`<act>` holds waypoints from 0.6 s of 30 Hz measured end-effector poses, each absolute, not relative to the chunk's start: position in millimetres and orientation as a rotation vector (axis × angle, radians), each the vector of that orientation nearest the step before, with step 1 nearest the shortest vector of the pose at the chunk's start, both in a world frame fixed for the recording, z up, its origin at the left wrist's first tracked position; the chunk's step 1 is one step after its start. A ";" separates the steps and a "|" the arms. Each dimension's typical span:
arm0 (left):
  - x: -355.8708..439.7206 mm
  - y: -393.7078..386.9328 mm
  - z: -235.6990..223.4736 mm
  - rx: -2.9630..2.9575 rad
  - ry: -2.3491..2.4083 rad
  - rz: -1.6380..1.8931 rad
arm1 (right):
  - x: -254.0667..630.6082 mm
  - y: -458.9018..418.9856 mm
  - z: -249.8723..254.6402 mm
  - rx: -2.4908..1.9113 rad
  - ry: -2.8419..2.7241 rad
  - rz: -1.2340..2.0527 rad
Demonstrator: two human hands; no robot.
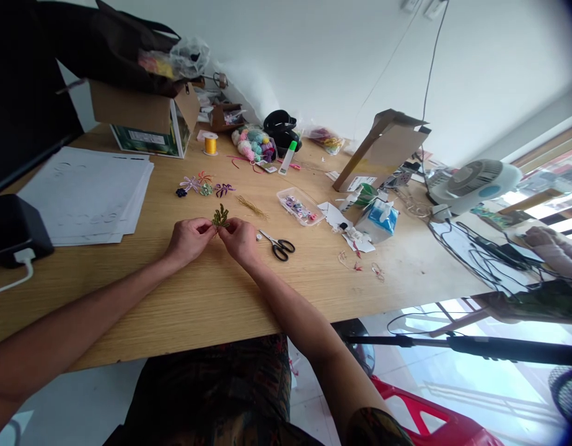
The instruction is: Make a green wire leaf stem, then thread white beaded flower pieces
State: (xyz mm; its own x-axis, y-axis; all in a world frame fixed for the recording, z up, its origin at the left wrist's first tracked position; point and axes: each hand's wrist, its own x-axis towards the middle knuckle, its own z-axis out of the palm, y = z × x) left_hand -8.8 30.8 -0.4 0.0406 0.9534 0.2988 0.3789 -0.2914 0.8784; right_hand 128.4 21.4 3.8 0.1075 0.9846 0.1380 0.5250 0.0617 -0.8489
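Observation:
Between my two hands, a small olive-green leafy sprig stands upright just over the wooden table. My left hand pinches its base from the left, thumb and forefinger together. From the right, my right hand pinches the same base; the fingertips of both hands nearly meet and hide the lower end. Beyond them lie small looped flowers: a purple one, a pale green one and a dark blue one, among others. A bundle of thin gold wires rests to the right. Black-handled scissors lie beside my right hand.
A clear tray of beads sits right of the wires. Paper sheets and a black device are at left. A yellow thread spool, an open cardboard box and a tissue pack stand farther off, with a white fan at right.

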 end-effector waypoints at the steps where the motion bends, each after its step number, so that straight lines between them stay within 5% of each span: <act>1: -9.3 31.0 -0.9 1.730 1.350 1.234 | 128.1 21.2 4.0 -1.576 -1.528 0.720; 18: -7.7 35.7 -10.3 1.344 1.082 1.112 | 134.8 25.5 5.6 -1.575 -1.456 0.811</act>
State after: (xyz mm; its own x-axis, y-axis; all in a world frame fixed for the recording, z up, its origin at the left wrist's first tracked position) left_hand -7.7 35.7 -10.3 0.1640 0.9851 0.0517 0.0247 -0.0565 0.9981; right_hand 134.8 25.5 5.6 0.1228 0.9897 0.0731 0.4592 0.0087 -0.8883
